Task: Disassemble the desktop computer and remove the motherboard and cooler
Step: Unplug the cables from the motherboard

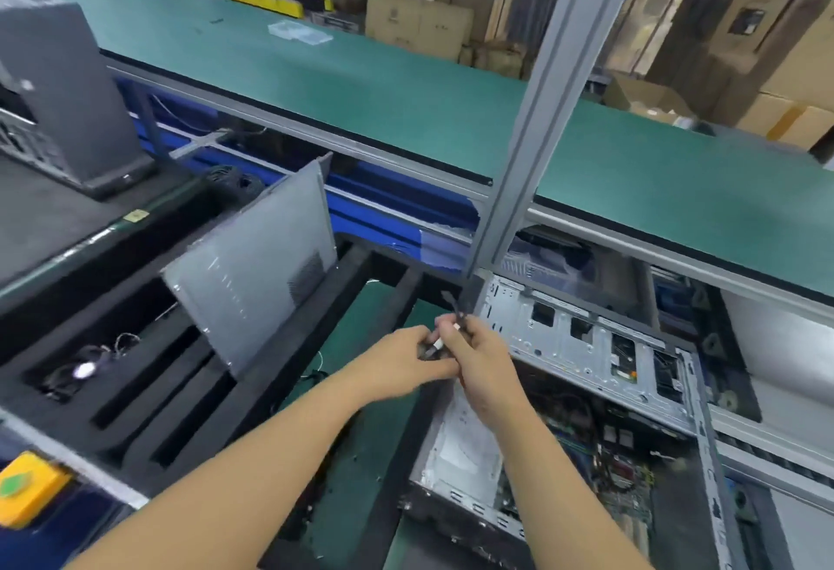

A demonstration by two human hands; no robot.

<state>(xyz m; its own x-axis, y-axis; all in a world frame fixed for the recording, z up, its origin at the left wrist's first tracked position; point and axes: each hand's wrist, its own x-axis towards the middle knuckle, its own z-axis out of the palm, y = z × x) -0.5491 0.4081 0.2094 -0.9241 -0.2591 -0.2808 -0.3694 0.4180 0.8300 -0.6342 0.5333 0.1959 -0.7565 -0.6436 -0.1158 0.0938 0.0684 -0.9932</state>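
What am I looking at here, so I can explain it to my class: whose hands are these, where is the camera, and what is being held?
There is no machine, only a person's two bare hands. The single picture comes from a camera worn on the head, looking down. The left hand and right hand together pinch a thin dark cable with a white tag. Lower right lies an opened computer case, its circuit board showing. A grey side panel leans in a black foam tray on the left.
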